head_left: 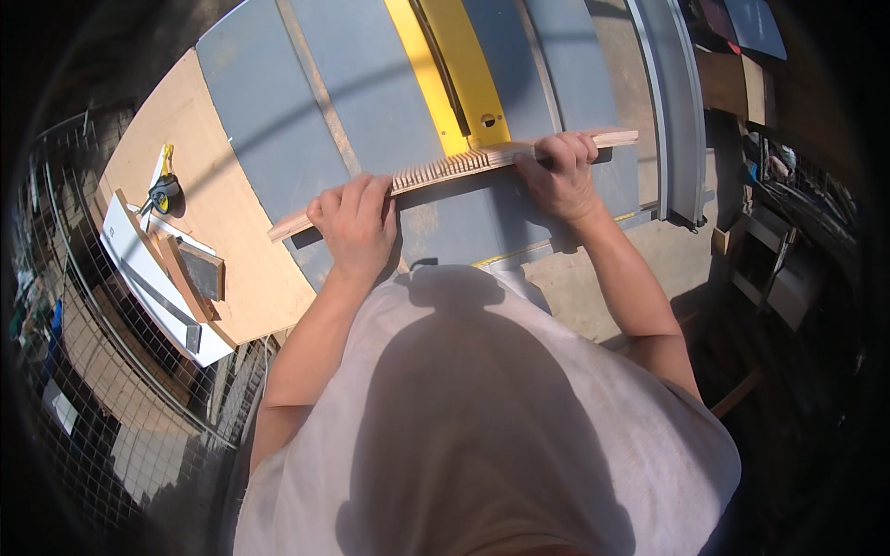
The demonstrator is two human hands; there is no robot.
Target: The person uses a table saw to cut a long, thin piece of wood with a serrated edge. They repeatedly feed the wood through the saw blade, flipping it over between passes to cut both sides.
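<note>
White shirt cloth with a dark head shadow on it fills the bottom of the head view, and just past it a long wood board runs across the blue table, with a row of thin cuts near its middle, by the end of a yellow strip. The left hand is curled tight on the board left of the cuts, and the right hand is curled on it nearer the right end. Off to the left, a yellow and black tool lies on a tan top.
</note>
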